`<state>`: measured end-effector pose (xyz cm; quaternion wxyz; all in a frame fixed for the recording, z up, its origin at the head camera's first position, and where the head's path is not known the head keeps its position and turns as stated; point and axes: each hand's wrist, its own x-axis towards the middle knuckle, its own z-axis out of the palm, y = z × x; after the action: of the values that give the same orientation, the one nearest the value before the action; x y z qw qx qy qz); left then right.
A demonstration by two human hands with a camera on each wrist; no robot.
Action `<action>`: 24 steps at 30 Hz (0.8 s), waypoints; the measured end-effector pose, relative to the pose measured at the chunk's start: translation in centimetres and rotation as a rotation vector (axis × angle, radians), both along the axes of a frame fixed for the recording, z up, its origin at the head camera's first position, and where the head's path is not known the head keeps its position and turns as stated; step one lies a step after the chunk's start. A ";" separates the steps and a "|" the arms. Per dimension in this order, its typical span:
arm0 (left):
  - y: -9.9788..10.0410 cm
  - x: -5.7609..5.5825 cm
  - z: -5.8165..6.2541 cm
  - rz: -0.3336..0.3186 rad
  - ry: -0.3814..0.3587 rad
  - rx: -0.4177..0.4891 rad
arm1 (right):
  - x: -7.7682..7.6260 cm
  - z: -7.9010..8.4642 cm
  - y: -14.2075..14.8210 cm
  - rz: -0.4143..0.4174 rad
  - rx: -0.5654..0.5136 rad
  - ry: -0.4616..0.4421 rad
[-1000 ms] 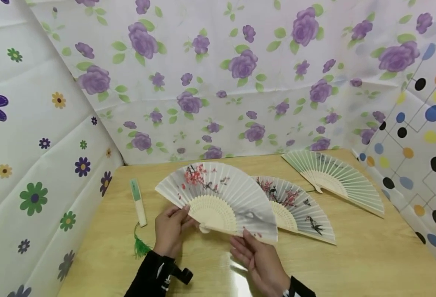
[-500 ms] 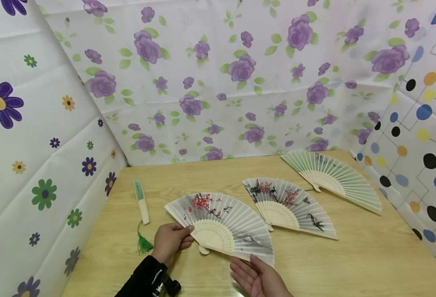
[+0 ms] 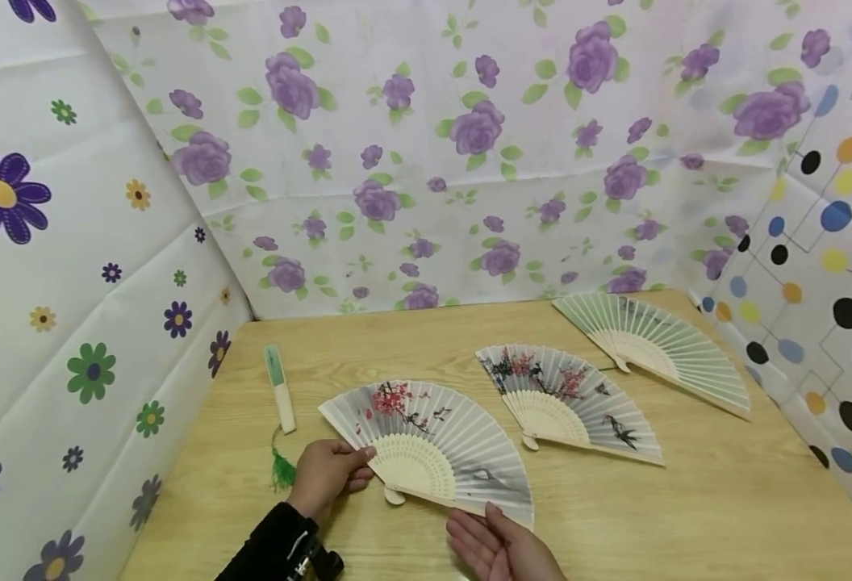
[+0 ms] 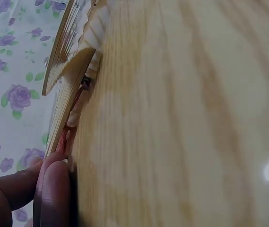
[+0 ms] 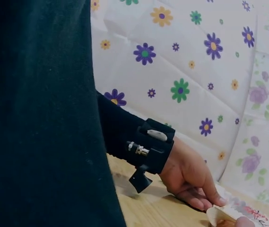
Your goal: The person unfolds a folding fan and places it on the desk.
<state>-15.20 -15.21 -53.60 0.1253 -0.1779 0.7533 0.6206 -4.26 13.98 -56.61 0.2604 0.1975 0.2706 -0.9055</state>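
An open folding fan (image 3: 480,444), white-grey with red blossoms and pale ribs, lies spread low at the front of the table. My left hand (image 3: 327,476) pinches its left edge, thumb on top and fingers beneath. At the lower right edge, my right hand (image 3: 502,545) holds the fan between thumb and fingers, palm turned up. Close up in the left wrist view, the fan's ribs (image 4: 61,104) rise from the fingertips, right beside the tabletop. The right wrist view shows the left hand (image 5: 186,172) at the fan; of the right hand, only a thumb tip (image 5: 244,222) appears.
A second blossom fan (image 3: 549,415) lies spread to the right, a green spread fan (image 3: 640,355) behind it at the back right. On the left lies a folded green fan (image 3: 279,387) with a green tassel (image 3: 282,470). Patterned cloths surround the wooden table (image 3: 687,516).
Both hands have brought the held fan down and toward me, uncovering the second blossom fan's left part. Over the last half second it has hardly moved.
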 end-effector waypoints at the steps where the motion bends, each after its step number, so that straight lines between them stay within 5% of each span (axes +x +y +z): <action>1: -0.1 -0.2 0.1 -0.009 0.003 -0.009 | -0.2 0.1 0.0 0.002 -0.004 0.003; 8: -1.3 -1.1 0.7 -0.145 0.004 -0.074 | -1.2 -0.2 0.7 0.041 -0.038 0.013; 16: -2.6 -0.9 0.7 -0.257 0.049 -0.183 | -2.9 -5.1 2.8 0.294 0.041 0.033; 19: -3.5 -1.2 1.6 -0.202 0.080 -0.237 | -3.6 -2.6 2.4 0.308 0.122 0.183; 24: -6.1 -4.5 4.6 -0.029 0.272 -0.317 | -8.1 6.4 -0.3 0.178 0.442 0.461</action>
<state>-19.71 -21.31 -48.96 0.0018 -0.0993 0.8539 0.5109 -12.40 13.73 -50.26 0.2213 0.0148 0.5283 -0.8196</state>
